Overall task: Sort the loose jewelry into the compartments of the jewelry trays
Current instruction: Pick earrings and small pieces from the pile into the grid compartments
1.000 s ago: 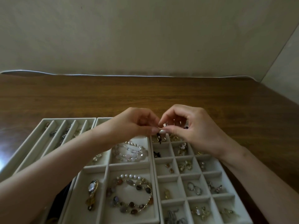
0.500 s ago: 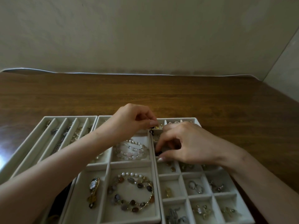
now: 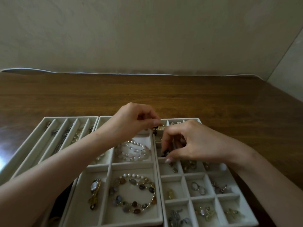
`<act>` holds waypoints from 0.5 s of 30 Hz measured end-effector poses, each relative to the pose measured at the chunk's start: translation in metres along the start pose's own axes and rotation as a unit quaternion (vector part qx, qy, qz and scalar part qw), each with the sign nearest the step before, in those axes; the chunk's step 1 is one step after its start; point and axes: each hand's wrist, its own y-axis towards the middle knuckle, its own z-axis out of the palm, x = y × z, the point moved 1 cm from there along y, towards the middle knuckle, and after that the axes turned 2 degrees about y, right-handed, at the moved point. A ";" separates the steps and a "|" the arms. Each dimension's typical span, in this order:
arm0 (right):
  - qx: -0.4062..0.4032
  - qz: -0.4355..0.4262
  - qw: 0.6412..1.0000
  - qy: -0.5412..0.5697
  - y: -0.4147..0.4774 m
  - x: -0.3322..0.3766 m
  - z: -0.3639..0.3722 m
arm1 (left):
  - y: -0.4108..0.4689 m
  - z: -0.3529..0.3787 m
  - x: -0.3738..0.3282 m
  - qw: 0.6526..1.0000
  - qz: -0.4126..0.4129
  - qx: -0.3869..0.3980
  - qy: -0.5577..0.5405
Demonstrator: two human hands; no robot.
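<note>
Your right hand [image 3: 196,145] is low over the grid tray [image 3: 203,197]. Its grip is almost closed: thumb and forefinger pinch a small dark earring [image 3: 164,152] just above a compartment in the left column, in the far half of the tray. Your left hand [image 3: 134,122] is at the far left corner of the same tray with curled fingers. Its grip appears to pinch a second dark piece [image 3: 155,128], which is too small to identify exactly.

I judge that such pieces weigh almost nothing and are hard and smooth. They can slip from the fingertips and bounce away if they fall on the wooden bench [image 3: 213,99]. Any hook or post is probably thin and may bend, so take hold at the solid dark body, not at the wire. A light pinch is enough.

The tray lining looks soft, so a piece set on the bottom should stay there. Let go only when it is low between the walls. The compartments nearby hold other small pieces, so keep your fingers inside one cell and do not drag them. The two dark pieces look like a pair and, I think, belong together.
</note>
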 end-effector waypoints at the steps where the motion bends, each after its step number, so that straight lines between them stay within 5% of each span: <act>1: -0.005 0.004 1.000 0.006 -0.001 -0.001 -0.003 | 0.000 0.000 -0.001 1.000 0.006 0.009 -0.006; 10: -0.100 0.038 0.993 0.043 -0.003 -0.015 -0.024 | -0.007 0.002 -0.013 0.980 0.022 0.179 -0.086; 15: -0.122 0.040 0.991 0.036 0.000 -0.018 -0.024 | -0.009 0.005 -0.018 0.980 0.023 0.186 -0.071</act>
